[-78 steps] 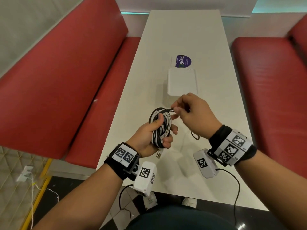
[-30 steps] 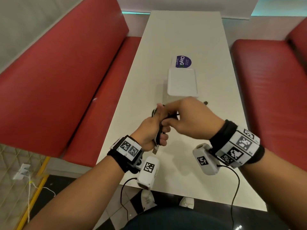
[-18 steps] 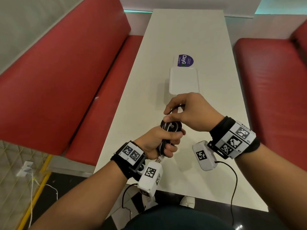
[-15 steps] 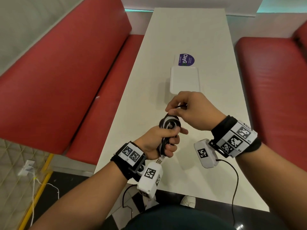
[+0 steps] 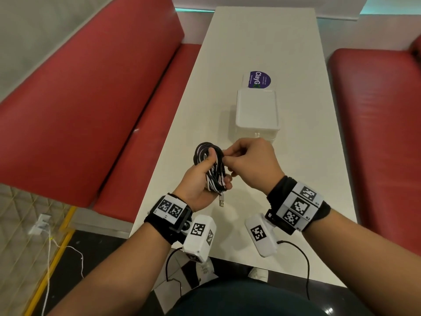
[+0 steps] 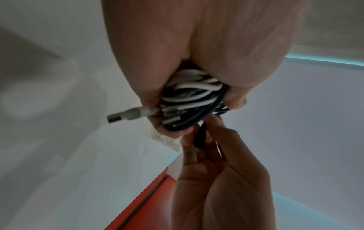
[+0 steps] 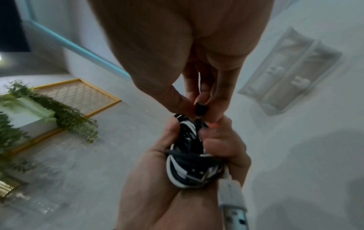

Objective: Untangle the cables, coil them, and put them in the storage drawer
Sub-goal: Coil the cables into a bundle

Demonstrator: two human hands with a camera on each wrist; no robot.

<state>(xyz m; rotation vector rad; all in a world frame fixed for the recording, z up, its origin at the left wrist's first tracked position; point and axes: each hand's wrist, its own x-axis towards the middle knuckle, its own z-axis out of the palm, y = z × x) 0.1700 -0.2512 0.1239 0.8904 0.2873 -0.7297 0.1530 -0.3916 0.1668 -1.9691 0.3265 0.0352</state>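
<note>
Nearest us, a USB plug (image 5: 221,201) dangles below our left hand (image 5: 200,176), which grips the black-and-white cable coil (image 5: 210,165) above the table (image 5: 250,42). Our right hand (image 5: 250,165) pinches the black cable end (image 7: 201,109), now brought back against the coil; winding looks nearly finished. Beyond, the white storage drawer (image 5: 257,112) sits shut.

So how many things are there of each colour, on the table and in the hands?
Black and white: 1, the cable bundle held in the left hand, with the right hand pinching a black end.
White: 1, the drawer box.
Purple: 1, the sticker.
Total: 3.
</note>
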